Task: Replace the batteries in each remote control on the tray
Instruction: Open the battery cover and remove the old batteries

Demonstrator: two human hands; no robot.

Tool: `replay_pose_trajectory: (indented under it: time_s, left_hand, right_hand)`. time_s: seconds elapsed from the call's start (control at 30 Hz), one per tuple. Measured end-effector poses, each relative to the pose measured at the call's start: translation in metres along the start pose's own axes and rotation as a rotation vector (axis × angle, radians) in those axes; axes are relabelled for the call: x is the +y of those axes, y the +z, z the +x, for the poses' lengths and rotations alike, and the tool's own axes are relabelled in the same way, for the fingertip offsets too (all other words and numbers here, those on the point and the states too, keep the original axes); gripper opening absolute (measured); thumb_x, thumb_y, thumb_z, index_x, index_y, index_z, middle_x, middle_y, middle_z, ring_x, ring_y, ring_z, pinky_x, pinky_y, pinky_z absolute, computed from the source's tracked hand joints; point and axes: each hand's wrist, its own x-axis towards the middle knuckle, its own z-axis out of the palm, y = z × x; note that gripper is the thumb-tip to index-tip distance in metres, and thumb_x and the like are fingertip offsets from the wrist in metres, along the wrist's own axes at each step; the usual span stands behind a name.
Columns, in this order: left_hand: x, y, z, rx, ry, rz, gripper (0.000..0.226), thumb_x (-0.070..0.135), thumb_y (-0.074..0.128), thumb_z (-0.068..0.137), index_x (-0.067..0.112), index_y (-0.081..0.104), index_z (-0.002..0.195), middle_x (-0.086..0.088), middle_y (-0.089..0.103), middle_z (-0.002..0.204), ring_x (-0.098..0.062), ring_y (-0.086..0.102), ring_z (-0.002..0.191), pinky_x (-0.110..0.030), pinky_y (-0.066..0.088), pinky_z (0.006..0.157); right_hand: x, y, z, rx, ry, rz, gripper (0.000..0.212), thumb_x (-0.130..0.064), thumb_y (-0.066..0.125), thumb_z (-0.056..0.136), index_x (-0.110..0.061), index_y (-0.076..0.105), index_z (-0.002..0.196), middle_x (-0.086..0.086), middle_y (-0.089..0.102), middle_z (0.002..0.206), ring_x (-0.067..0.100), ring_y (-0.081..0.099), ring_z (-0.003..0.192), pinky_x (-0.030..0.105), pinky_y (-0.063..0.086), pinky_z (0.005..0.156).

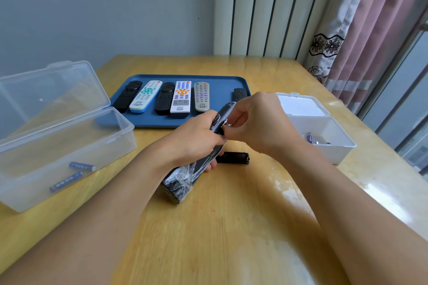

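1. The wooden table (231,227) carried every item in view.
2. A clear lidded box (69,146) stood open at the left; two blue batteries (74,173) lay on its floor.
3. A blue tray (222,90) sat at the far centre of the table. It held six remotes in a row: black (127,96), white with teal buttons (145,96), black (164,98), white with orange buttons (181,97), grey (201,96), and one black (239,93) partly hidden behind the hands.
4. A white box (333,146) stood open at the right, with batteries (310,137) inside.
5. The plastic-wrapped black remote (185,176) was held tilted above the table, in front of the tray.
6. The left hand (196,139) gripped this remote around its middle.
7. The right hand (257,122) pinched a small metallic item, probably a battery end, at the remote's upper part.
8. A black battery cover (234,157) lay on the table just behind the hands.
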Motion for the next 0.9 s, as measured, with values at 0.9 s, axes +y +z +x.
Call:
replay_pose_trajectory:
  time_s: [0.9]
  left_hand:
    - [-0.004, 0.001, 0.005, 0.018, -0.053, -0.134, 0.012, 0.019, 0.049, 0.102, 0.02, 0.053, 0.113, -0.024, 0.069, 0.089, -0.033, 0.07, 0.06, -0.039, 0.058, 0.054]
  right_hand:
    - [0.013, 0.006, -0.002, 0.072, -0.04, 0.154, 0.013, -0.019, 0.083, 0.076, -0.012, 0.078, 0.086, -0.004, 0.074, 0.071, 0.006, 0.07, 0.067, 0.029, 0.06, 0.069]
